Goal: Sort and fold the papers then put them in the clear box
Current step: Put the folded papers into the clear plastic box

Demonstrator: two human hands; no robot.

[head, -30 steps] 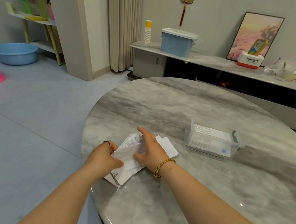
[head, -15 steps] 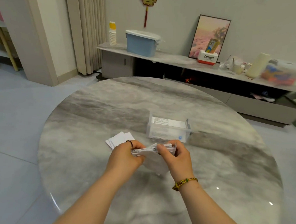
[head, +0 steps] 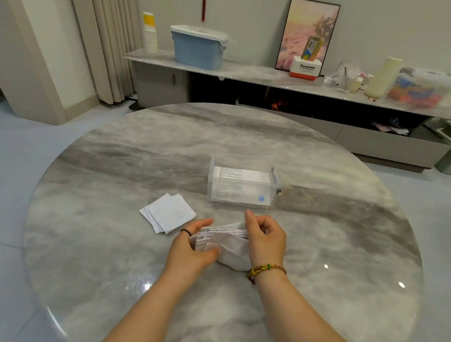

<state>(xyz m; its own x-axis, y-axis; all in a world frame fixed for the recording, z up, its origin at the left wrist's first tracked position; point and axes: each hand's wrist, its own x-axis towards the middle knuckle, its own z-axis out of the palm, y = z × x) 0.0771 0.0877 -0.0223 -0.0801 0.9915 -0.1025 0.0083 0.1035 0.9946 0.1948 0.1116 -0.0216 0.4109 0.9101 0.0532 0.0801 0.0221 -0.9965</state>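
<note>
From the head view, a second ago both hands pressed on a heap of papers at the near left of the table (head: pixel 140 154). Since then they have lifted a bundle of papers (head: pixel 228 237) clear and brought it to the middle, just before the clear box (head: pixel 242 188), leaving a small stack of folded squares (head: pixel 169 212) lying flat to the left. The left hand (head: pixel 189 248) grips the bundle's left end, thumb across its front and a black band on one finger. The right hand (head: pixel 265 238) grips the right end with curled fingers, its forefinger raised above the top edge. The bundle is thin white printed sheets stood on edge and fanned, with one limp, creased sheet sagging beneath it. A braided yellow bracelet (head: pixel 266 269) circles the right wrist. The clear box is rectangular, of transparent plastic, with printed sheets lying flat inside. The round table is glossy grey-veined marble.
</note>
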